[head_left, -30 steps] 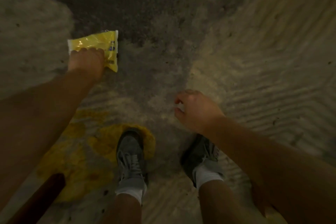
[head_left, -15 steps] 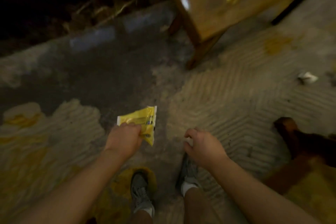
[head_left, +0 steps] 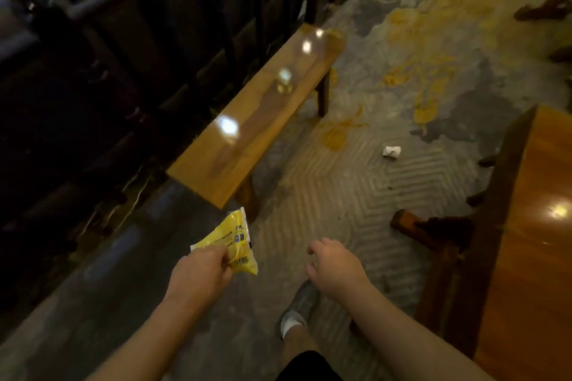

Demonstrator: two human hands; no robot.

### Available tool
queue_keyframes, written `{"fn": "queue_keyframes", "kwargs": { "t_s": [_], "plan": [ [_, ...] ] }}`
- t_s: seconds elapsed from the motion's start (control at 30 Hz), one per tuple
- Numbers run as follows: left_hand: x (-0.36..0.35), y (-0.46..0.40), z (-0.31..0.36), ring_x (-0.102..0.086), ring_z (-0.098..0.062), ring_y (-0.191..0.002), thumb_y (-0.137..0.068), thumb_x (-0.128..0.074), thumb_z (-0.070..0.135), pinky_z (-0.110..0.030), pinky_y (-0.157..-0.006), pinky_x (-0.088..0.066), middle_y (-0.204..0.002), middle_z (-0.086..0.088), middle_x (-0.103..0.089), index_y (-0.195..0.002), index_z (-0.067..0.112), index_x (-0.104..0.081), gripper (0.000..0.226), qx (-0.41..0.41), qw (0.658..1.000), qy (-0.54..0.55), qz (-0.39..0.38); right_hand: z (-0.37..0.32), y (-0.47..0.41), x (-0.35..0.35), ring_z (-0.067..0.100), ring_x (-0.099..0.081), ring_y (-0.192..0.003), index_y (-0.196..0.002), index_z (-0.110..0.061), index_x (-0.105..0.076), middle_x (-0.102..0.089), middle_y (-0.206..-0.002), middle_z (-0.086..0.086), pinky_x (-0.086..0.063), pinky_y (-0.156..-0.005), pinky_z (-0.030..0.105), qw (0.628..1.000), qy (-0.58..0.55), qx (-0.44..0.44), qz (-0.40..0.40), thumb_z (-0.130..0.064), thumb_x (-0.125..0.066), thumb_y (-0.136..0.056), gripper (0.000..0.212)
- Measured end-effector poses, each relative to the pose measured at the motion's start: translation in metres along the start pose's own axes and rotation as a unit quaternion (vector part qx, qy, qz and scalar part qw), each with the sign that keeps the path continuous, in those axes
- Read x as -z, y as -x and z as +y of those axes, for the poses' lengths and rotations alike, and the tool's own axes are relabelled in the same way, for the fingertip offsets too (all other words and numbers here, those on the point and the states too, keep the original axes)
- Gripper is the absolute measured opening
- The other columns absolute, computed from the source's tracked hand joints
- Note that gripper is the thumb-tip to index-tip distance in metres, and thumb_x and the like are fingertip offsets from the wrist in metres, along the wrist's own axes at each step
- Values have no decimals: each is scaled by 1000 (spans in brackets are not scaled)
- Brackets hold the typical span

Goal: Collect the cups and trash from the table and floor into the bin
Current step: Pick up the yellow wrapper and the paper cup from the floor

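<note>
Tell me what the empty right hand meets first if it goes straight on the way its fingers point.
Probably bare floor: the right hand points up-left toward the bench, with nothing between. Depth is unclear.

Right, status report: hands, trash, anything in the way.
Left hand shut on yellow wrapper. Right hand open, empty. White crumpled scrap on floor ahead. Wooden bench left, table right; no bin in view.
</note>
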State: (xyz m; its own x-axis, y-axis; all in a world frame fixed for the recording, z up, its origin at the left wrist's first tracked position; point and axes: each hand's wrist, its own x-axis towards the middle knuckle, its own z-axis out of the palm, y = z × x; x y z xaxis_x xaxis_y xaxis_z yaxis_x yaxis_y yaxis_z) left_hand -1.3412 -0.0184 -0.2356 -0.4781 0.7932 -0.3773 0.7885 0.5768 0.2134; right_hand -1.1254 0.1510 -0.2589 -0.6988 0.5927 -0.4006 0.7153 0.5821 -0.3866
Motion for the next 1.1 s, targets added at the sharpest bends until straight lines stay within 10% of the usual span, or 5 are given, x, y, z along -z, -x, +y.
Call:
{"fn": "queue_keyframes", "kwargs": {
  "t_s": [0.6, 1.1],
  "plan": [
    [102, -373, 323, -61, -17, -73, -80, -60, 37, -33, -62, -50, -83, 7, -64, -85, 29, -62, 9, -250, 961, -110, -46, 240, -135, 217, 28, -53, -113, -114, -18, -58, -59, -117, 6, -49, -91, 41, 972, -56, -222, 46, -36, -53, -90, 30],
    [17, -767, 459, -63, -27, -79, -82, -60, 33, -33, -59, -45, -89, -2, -67, -88, 25, -67, 12, -347, 925, -110, -108, 465, -457, 232, 29, -50, -116, -123, -16, -54, -55, -125, 9, -47, -90, 42, 932, -86, -349, -49, -32, -51, -92, 35]
  ]
}}
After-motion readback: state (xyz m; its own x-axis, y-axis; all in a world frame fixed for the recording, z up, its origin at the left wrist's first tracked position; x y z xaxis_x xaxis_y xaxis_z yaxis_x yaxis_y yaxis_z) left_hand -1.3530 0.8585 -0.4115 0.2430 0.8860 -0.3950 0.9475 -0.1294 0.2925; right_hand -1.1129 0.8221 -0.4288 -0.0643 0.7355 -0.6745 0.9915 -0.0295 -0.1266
